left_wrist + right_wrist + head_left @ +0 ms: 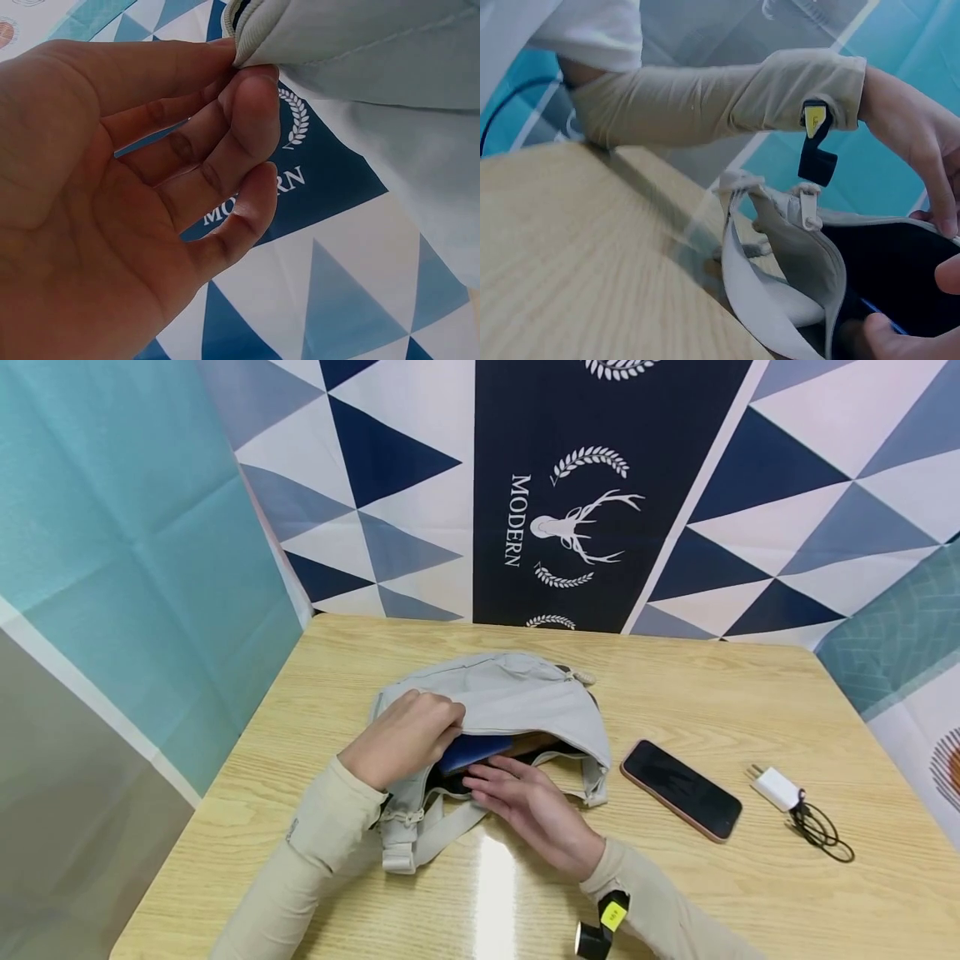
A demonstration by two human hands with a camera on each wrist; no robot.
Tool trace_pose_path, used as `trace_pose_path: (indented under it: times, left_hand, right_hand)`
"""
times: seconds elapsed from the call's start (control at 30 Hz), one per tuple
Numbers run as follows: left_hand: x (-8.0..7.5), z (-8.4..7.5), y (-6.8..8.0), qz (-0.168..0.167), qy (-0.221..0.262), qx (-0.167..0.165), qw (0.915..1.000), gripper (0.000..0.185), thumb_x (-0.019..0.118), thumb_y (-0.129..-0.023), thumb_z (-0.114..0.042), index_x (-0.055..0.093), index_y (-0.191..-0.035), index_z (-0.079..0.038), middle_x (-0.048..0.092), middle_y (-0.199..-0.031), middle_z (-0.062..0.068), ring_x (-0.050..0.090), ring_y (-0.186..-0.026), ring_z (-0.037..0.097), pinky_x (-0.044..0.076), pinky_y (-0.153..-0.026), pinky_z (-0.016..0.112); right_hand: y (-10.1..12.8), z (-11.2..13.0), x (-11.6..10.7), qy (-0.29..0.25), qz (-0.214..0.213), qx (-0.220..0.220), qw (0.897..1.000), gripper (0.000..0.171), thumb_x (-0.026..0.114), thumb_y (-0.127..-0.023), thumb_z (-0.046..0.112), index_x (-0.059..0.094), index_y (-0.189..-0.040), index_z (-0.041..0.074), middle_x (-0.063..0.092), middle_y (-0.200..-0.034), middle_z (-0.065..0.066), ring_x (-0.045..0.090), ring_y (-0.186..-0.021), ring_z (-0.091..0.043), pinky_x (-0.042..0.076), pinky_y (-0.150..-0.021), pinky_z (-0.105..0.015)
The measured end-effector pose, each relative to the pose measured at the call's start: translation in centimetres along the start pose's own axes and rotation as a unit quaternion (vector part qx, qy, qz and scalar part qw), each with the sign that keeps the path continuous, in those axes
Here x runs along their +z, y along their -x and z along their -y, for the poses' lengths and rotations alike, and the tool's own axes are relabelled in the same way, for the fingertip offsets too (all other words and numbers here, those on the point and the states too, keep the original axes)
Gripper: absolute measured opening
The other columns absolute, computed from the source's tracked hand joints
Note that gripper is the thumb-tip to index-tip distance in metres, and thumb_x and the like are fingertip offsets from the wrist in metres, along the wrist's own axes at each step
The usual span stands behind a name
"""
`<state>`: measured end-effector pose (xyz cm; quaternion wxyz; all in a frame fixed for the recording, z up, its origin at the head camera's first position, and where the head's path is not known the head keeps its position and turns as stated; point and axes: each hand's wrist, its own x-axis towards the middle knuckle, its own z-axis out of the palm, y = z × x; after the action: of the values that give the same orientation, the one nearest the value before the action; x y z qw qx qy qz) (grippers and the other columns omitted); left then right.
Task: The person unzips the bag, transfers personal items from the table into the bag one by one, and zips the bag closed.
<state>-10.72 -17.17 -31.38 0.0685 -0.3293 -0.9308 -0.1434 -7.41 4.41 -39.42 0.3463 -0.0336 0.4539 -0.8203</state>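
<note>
A pale grey fabric bag (517,693) lies on the table with its zipped mouth spread wide toward me. My left hand (412,731) pinches the upper edge of that mouth between thumb and fingers, as the left wrist view also shows. My right hand (536,810) is at the lower edge, palm turned up, its fairly straight fingertips just inside the opening. Within the dark interior show a flat blue thing (472,752) and a brown thing (532,742); the rest of the contents is hidden. In the right wrist view a zipper pull (808,206) hangs at the mouth's end.
To the right of the bag lies a dark-screened phone (681,790) with a pinkish edge. Beyond it are a white plug charger (776,787) and a coiled black cable (821,833). The bag's strap (450,831) loops toward me. Patterned cloth (405,527) hangs behind the wooden table (360,893).
</note>
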Motion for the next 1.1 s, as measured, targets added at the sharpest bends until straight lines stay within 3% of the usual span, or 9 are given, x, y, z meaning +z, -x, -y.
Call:
trace_pose_path:
  times: [0.2,0.4,0.67,0.9,1.1]
  left_hand:
    - [0.0,-0.1,0.0,-0.003,-0.005,0.005,1.0,0.015,0.067,-0.094,-0.005,0.067,-0.079,-0.011,0.061,-0.069,-0.004,0.054,-0.059,0.008,0.045,-0.059,0.026]
    - [0.1,-0.2,-0.1,-0.004,-0.008,0.011,0.9999,0.016,0.067,-0.093,-0.005,0.066,-0.078,-0.011,0.06,-0.068,-0.004,0.052,-0.058,0.008,0.044,-0.058,0.026]
    - [0.1,-0.2,-0.1,-0.003,-0.01,0.008,0.9999,0.016,0.067,-0.094,-0.006,0.067,-0.079,-0.011,0.058,-0.067,-0.005,0.05,-0.056,0.007,0.043,-0.057,0.025]
    - [0.1,-0.3,-0.1,0.002,-0.01,0.004,0.9999,0.018,0.066,-0.094,-0.006,0.066,-0.078,-0.012,0.056,-0.066,-0.007,0.049,-0.056,0.007,0.042,-0.057,0.024]
    - [0.1,-0.2,0.0,0.004,0.003,0.006,1.0,0.021,0.066,-0.094,-0.004,0.064,-0.075,-0.013,0.052,-0.063,-0.008,0.046,-0.053,0.007,0.04,-0.055,0.024]
  right_hand:
    - [-0.6,0.3,0.0,0.061,0.006,0.02,0.998,0.053,0.036,-0.108,0.015,0.014,-0.152,-0.007,0.028,-0.154,-0.031,0.041,-0.138,-0.038,0.038,-0.111,-0.043]
    - [-1.0,0.3,-0.2,0.096,0.006,0.027,0.995,0.049,0.035,-0.108,0.013,0.018,-0.149,-0.006,0.035,-0.151,-0.031,0.051,-0.129,-0.037,0.043,-0.107,-0.043]
    - [0.0,0.4,-0.4,0.137,0.015,0.026,0.99,0.06,0.04,-0.109,0.021,0.01,-0.156,-0.001,0.041,-0.147,-0.029,0.054,-0.126,-0.034,0.045,-0.105,-0.04]
    - [2.1,1.2,-0.4,0.207,0.011,0.01,0.978,0.054,0.043,-0.108,0.029,0.031,-0.15,-0.002,0.051,-0.138,-0.027,0.057,-0.121,-0.035,0.047,-0.1,-0.042]
    - [3.8,1.8,-1.8,0.259,0.017,-0.01,0.966,0.051,0.044,-0.108,0.03,0.041,-0.144,-0.006,0.054,-0.131,-0.028,0.057,-0.118,-0.04,0.05,-0.096,-0.046]
